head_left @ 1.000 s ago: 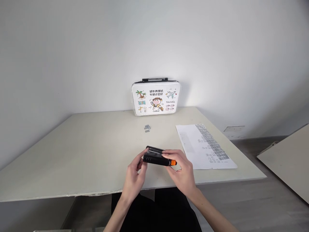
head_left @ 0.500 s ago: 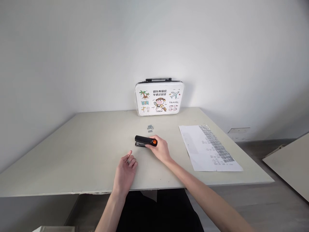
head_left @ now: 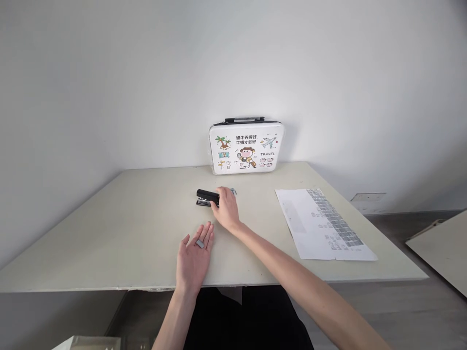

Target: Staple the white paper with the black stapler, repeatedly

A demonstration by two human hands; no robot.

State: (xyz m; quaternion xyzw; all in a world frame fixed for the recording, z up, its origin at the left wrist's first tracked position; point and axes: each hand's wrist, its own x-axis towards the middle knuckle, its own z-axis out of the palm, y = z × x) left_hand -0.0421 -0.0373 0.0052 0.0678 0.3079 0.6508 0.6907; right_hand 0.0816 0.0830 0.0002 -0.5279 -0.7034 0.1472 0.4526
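Just ahead of the left grip (head_left: 193, 266): a black stapler (head_left: 207, 195), its front end pointing left, at or slightly over the pale counter (head_left: 127, 233); which of the two cannot be told.
Right grip (head_left: 226, 208): fingers and thumb closed around the stapler's rear end, hiding that part.
Left grip: palm up, fingers opened out, with a short grey staple strip (head_left: 200, 243) lying loose across them.
Loose staples (head_left: 234, 191): more grey strips on the counter, just behind the right grip and partly hidden by it.
White case (head_left: 246, 150): beyond the right grip, black-handled, upright beside the wall (head_left: 164, 87); closed, contents hidden.
Writing on the case: "TRAVEL" toward the right; "奶牛养得好,牛奶才会好" above a cartoon figure in a brown hat, with palm trees and an airplane to either side.
Paper sheet (head_left: 292, 218): well to the right of the right grip, flat, grey-patterned along its right side; print too small to read.
Pale box (head_left: 97, 343): below and left of the left grip, cut off by the view's edge; contents unclear.
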